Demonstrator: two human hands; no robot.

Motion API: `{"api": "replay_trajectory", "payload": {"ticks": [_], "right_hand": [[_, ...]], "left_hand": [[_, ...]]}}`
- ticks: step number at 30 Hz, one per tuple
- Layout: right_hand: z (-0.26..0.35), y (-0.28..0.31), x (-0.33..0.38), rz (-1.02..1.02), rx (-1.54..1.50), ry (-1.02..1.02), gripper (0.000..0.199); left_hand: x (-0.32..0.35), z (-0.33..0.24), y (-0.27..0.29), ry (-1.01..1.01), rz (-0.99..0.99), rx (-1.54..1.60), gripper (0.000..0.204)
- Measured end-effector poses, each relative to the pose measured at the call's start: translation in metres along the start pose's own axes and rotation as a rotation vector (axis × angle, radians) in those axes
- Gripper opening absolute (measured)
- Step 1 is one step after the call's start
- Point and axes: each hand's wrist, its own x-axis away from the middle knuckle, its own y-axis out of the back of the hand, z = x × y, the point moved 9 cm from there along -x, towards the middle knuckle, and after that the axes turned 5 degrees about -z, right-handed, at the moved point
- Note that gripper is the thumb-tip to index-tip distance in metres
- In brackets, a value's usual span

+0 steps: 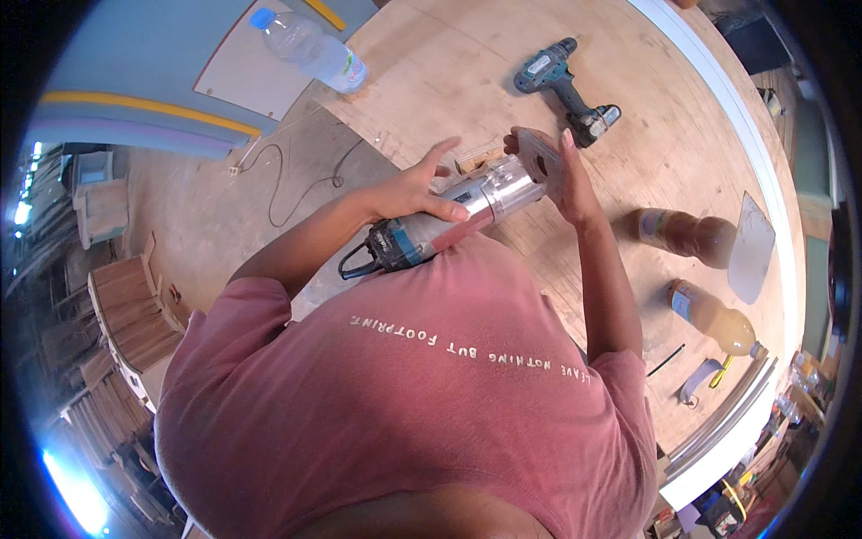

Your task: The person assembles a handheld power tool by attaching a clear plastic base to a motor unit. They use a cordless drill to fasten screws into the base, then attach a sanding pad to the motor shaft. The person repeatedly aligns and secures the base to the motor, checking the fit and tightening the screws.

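Observation:
A trim router (462,214) with a silver metal body and a teal-and-black cap lies aslant close against my shirt front, its base toward the right. My left hand (415,190) grips its middle, thumb laid along the body and the other fingers partly stretched out on the far side. At the base end, my right hand (569,184) is wrapped about the edge of the clear base plate (537,148), with fingertips showing beyond it. A teal-and-black cordless drill (558,83) lies on the plywood tabletop (449,72) just past my right hand.
A clear water bottle (310,49) lies at the far left. Two bottles of brownish liquid, one darker (687,235) and one paler (714,314), lie on the right near a thin pale sheet (752,251). A cord (278,184) loops over the floor.

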Motion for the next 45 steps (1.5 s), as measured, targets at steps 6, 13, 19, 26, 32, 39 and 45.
{"api": "replay_trajectory", "payload": {"ticks": [6,13,19,26,32,39,45], "right_hand": [[-0.005,0.000,-0.001,0.007,0.029,-0.015,0.082],[0.037,0.028,-0.003,-0.072,0.150,0.167,0.090],[0.024,-0.016,0.013,0.017,0.187,0.102,0.095],[0.036,-0.029,0.010,0.033,0.262,0.133,0.096],[0.066,0.015,-0.001,-0.097,0.266,0.309,0.097],[0.047,-0.006,-0.004,-0.030,0.270,0.186,0.107],[0.037,-0.038,0.009,0.148,0.220,0.171,0.097]], "left_hand": [[0.007,0.003,-0.008,0.148,0.188,0.053,0.112],[0.028,-0.019,-0.019,0.106,0.338,0.177,0.100],[0.026,-0.020,-0.020,0.022,0.253,0.183,0.102],[0.029,-0.028,-0.018,0.044,0.203,0.128,0.106],[0.025,-0.023,-0.011,-0.061,0.149,0.128,0.106],[0.023,-0.027,-0.016,-0.080,0.153,0.131,0.103],[0.021,-0.030,-0.019,-0.169,0.165,0.159,0.104]]}}
